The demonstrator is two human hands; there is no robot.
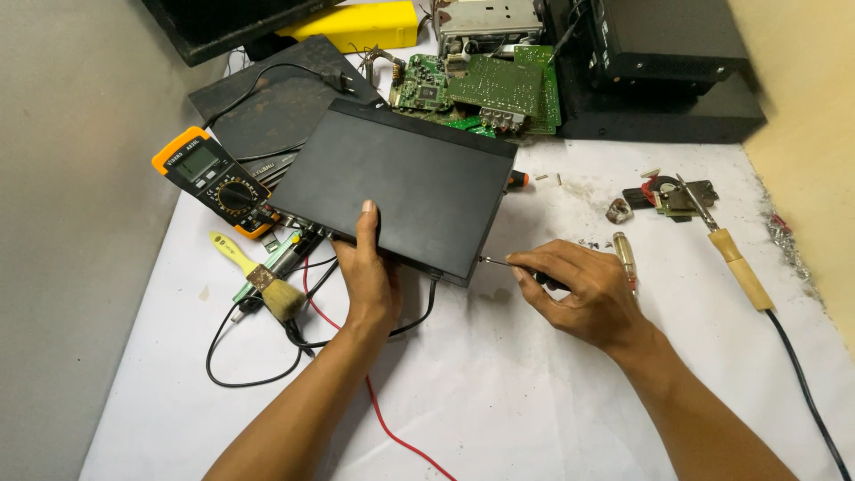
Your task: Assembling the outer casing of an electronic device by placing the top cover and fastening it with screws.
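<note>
A flat black electronics box [405, 183] lies on the white table cover [534, 392], tilted with one corner toward me. My left hand [367, 272] grips its near edge, thumb pressed on the top panel. My right hand [579, 285] is closed around a small screwdriver [499, 261], whose metal tip touches the right side of the box near its front corner.
An orange multimeter [214, 181] with red and black leads and a yellow-handled brush [258, 276] lie left. Green circuit boards [485, 89] and black boxes [668, 62] sit at the back. A wooden-handled soldering iron [735, 258] and another screwdriver [625, 256] lie right.
</note>
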